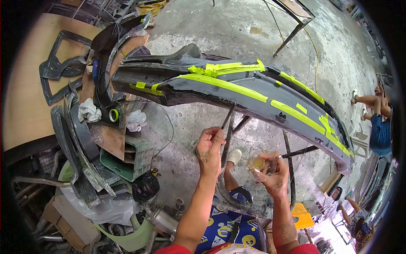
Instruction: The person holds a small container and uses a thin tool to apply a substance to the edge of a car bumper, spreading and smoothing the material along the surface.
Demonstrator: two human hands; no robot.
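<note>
My left hand (pixel 210 148) is closed around a thin dark stick (pixel 228 116). The stick's upper end is right at the lower edge of a long grey car bumper (pixel 249 89), which carries strips of bright yellow-green tape (pixel 228 86). To the right and lower down, my right hand (pixel 274 174) grips a clear plastic cup (pixel 256 165) with a little yellowish liquid in the bottom. The bumper lies across a dark metal stand (pixel 242 124).
On the left are a wooden board (pixel 29 84) with black frame parts, a roll of green tape (pixel 113 115), crumpled white paper (pixel 89 111) and a green crate (pixel 137 158). Another person (pixel 380 127) sits at far right. An orange stool (pixel 302 216) is at lower right.
</note>
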